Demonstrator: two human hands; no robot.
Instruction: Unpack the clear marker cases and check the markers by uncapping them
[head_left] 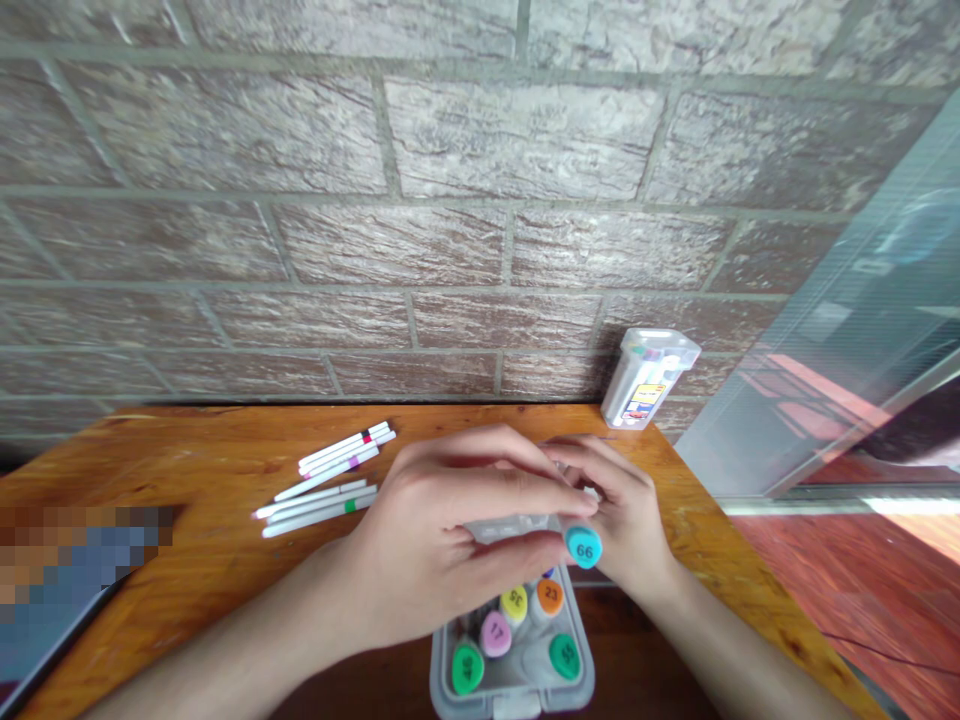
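Two hands work over a wooden table [187, 470]: the left hand [420, 540] and right hand [630, 520] both curl their fingers around one marker [514, 527] (teal cap, numbered 66), held level just above an open box of markers [438, 685] — white pens [322, 480] lie loose to the left

The marker [583, 547] has a turquoise cap. Caps in the grey box [438, 688] are green, pink, yellow and orange. The pens [322, 492] are white with coloured bands; the surface [195, 450] is orange-brown wood grain.
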